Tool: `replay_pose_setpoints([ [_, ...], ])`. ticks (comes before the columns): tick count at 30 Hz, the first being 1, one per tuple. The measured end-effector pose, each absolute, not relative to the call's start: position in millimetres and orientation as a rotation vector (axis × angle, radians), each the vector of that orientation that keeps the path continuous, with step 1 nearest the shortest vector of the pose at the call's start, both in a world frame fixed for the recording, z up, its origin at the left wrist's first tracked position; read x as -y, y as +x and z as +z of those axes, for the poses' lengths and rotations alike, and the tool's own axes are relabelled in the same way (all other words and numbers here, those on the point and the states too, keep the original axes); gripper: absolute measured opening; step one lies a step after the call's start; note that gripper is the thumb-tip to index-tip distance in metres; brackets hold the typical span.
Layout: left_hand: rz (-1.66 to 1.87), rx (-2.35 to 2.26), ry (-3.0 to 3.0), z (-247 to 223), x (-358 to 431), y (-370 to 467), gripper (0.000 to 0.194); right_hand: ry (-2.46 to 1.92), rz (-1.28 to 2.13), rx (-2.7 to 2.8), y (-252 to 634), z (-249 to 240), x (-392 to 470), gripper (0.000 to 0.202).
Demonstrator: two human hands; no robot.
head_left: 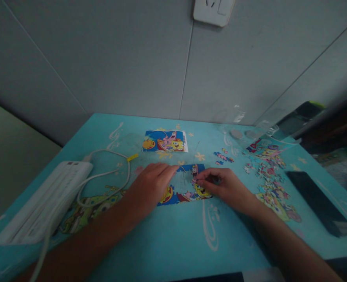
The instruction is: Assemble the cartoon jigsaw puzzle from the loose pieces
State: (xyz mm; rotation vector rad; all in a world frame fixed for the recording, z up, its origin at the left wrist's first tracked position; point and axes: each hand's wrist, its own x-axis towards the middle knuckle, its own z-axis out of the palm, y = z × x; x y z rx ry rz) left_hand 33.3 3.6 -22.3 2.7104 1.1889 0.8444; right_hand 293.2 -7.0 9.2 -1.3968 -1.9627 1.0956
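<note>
A partly assembled jigsaw puzzle (pixel 188 197) with blue, yellow and pink cartoon figures lies on the turquoise table, its middle showing the tabletop. My left hand (pixel 152 182) rests over its left side, fingers stretched forward and covering that edge. At the right side, my right hand (pixel 220 182) pinches a small pink puzzle piece (pixel 194 180) between thumb and forefinger, close above the puzzle. Behind the puzzle lies a printed picture card (pixel 165 141) with similar figures.
Several loose pieces (pixel 223 157) lie beyond my right hand, and a larger heap (pixel 270 172) is farther right. A dark flat bar (pixel 318 201) lies beside it. On the left are a white power strip (pixel 46 201) and its cable (pixel 129 172). Clear containers (pixel 267 135) stand by the wall.
</note>
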Motion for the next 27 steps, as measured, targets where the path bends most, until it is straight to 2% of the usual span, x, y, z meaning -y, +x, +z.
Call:
replay_pose_setpoints([
  [11, 0.756, -1.051, 2.688, -8.5, 4.0, 35.1, 0.024, -1.301, 0.822, 2.281, 284.2, 5.7, 11.7, 0.012],
  [27, 0.690, -0.852, 2.626, -20.7, -1.5, 37.9, 0.024, -1.229, 0.769, 2.297, 283.7, 3.9, 10.5, 0.010],
])
